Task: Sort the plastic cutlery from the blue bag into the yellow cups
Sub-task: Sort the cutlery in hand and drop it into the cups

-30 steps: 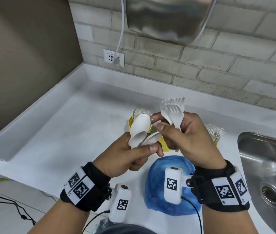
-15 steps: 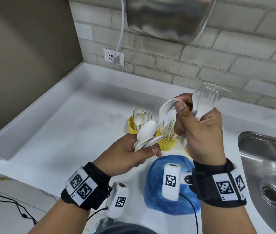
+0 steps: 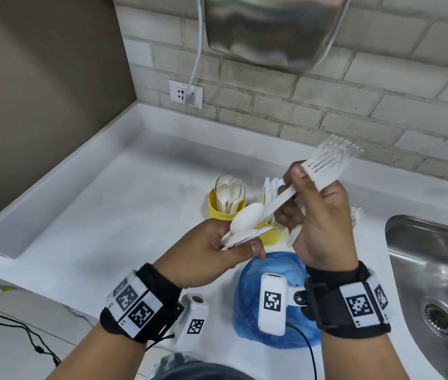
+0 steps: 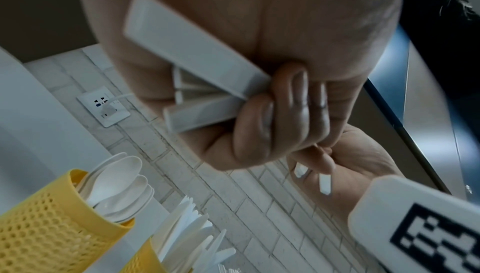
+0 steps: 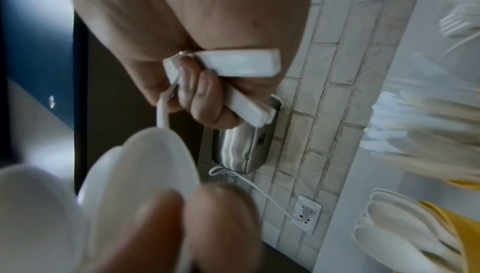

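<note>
My left hand (image 3: pixel 209 250) grips a small bunch of white plastic spoons (image 3: pixel 237 234) by their handles (image 4: pixel 202 62), with its fingers curled round them. My right hand (image 3: pixel 324 223) is raised beside it and holds a bunch of white forks (image 3: pixel 327 165), tines pointing up and to the right. One spoon (image 3: pixel 250 213) lies across the gap between the hands, its handle at my right fingers and its bowl over the left bunch. The blue bag (image 3: pixel 247 294) lies below my hands. Behind them stand a yellow cup (image 3: pixel 216 208) of spoons, one (image 3: pixel 270 235) of knives, and a mostly hidden fork cup (image 3: pixel 357 215).
The white counter (image 3: pixel 107 215) has a raised rim at the left and back. A steel sink (image 3: pixel 434 270) lies at the right. On the brick wall hang a steel hand dryer (image 3: pixel 272 31) and a socket (image 3: pixel 185 94) with its cord.
My right hand has lifted the forks up and to the right, away from my left hand. One spoon now reaches from my right fingers to the left bunch. The left hand stayed put.
</note>
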{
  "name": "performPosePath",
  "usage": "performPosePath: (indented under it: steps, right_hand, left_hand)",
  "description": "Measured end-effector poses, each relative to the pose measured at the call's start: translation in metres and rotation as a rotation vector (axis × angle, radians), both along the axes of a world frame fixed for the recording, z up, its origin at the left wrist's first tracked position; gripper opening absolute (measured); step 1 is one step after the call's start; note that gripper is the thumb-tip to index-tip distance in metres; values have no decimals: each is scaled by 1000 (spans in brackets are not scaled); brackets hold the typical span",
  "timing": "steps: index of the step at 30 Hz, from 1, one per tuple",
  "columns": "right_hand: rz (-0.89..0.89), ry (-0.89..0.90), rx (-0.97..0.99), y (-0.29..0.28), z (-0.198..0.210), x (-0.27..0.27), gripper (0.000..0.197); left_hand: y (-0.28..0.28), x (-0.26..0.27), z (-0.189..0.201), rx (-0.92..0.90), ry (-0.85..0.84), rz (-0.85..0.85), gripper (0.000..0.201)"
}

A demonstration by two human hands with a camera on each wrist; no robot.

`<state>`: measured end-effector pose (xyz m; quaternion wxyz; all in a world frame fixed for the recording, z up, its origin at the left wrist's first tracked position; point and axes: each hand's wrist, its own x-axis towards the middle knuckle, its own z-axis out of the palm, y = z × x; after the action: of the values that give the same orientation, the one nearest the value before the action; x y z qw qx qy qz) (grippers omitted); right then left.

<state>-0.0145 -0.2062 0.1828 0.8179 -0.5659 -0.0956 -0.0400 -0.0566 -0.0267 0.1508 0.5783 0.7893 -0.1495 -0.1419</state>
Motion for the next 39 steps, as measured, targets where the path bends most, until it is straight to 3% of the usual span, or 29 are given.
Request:
performPosePath:
  steps: [4,7,10,13,18,22,25,27,30,34,37,39]
  right_hand:
    - [-69,115,378,-9,3,9,33]
    - [-196,155,458,-12,1,12,35]
    - [-286,111,394,-7,3,7,39]
    - [-336,0,271,3,7,-1,37]
    - [-216,-240,45,24,1,-12,27]
    - [-82,-227,-103,39,-12,-19,30]
    - [-28,-141,-121,45,-22,-24,38]
    - [-39,-147,-154,47,-28,-25,40]
    - [-60,-167,-195,47,-33,-26,39]
    - [-33,-117,-151,47,-30,-26,40]
    - [-74,-134,-216,41,-27,-22,37]
    - [-121,-143,-330,33,-26,-15,22]
  left_hand:
    - [-1,1,1,16,0,44,25]
    - [-3,4,-2,-86,63,154,36]
    - [-6,8,-7,-261,127,256,49]
    - [-6,11,-9,-253,170,301,53]
    - [-13,14,-10,-486,424,307,37]
    - [-13,17,-11,-575,486,315,38]
    - [-11,19,-10,-604,502,355,28]
    - [-8,20,-9,-607,508,376,27]
    - [-8,19,-11,-600,510,384,42]
    - [-8,18,-10,-583,489,345,40]
    - [-7,15,-7,-438,381,290,38]
    - [-5,13,-5,-316,276,298,36]
